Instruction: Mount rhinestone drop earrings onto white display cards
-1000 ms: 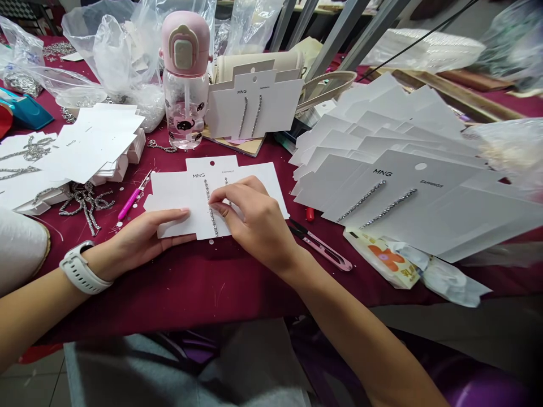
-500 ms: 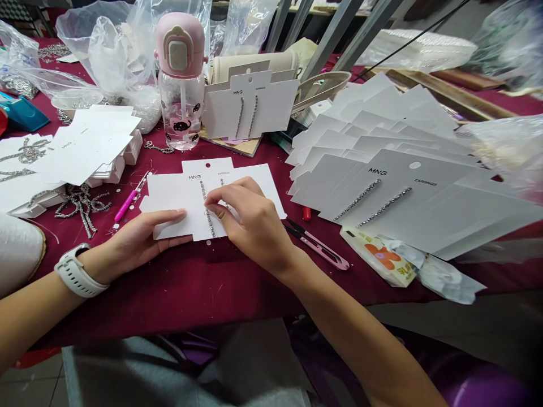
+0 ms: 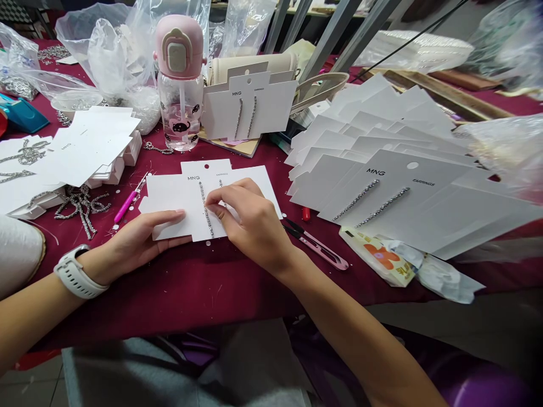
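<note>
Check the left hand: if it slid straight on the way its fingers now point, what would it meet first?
The left hand lies on the white MNG earring card. Sliding along it, the fingertips would probably meet the nearer rhinestone strip first, just ahead of the right hand, though depth is hard to judge.

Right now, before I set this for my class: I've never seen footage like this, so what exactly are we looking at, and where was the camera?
This view comes from a camera worn on a person's head, looking forward and down, so the two bare arms are the person's own. No machine appears.

The left hand, wearing a white watch, lies flat on a white MNG earring card. The right hand has its fingertips on the card's rhinestone strips; whether they grip anything is hard to tell.

The dark red tablecloth also carries a fanned pile of earring cards, a pink-lidded water bottle and pink thread snips.
</note>
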